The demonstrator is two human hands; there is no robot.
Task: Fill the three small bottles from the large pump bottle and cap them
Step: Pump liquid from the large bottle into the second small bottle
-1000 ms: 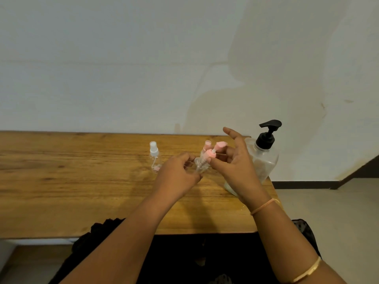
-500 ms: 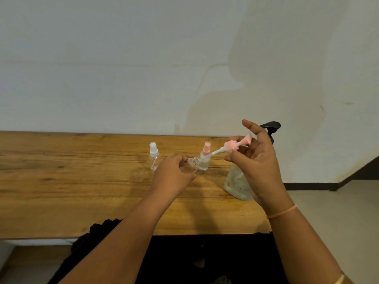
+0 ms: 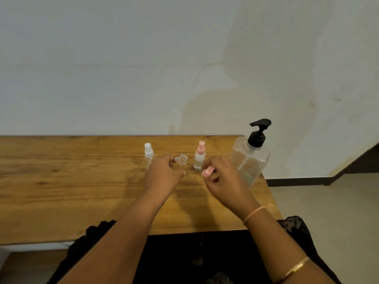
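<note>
Head view gives us the table (image 3: 61, 171), with the task's things gathered toward its far right corner. Our left hand (image 3: 164, 175) has its grip clamped on the open small bottle (image 3: 182, 159), which sits between the white-capped bottle (image 3: 148, 154) and the pink-capped bottle (image 3: 199, 155). We cannot tell whether its base touches the wood. Our right hand (image 3: 223, 181) has its grip pinched on the pink spray cap (image 3: 208, 172), low over the table just in front of the pink-capped bottle. The large pump bottle (image 3: 250, 158) stands at the table's right edge, just beside that hand.

We judge the open bottle is about to be filled. Its neck is narrow, so a pump stroke aimed slightly off would spill liquid down its side and onto the wood. The loose cap could roll toward the near edge if we set it down. Reaching for the pump, our right forearm could nudge the big bottle off the right edge or topple the pink-capped one.
</note>
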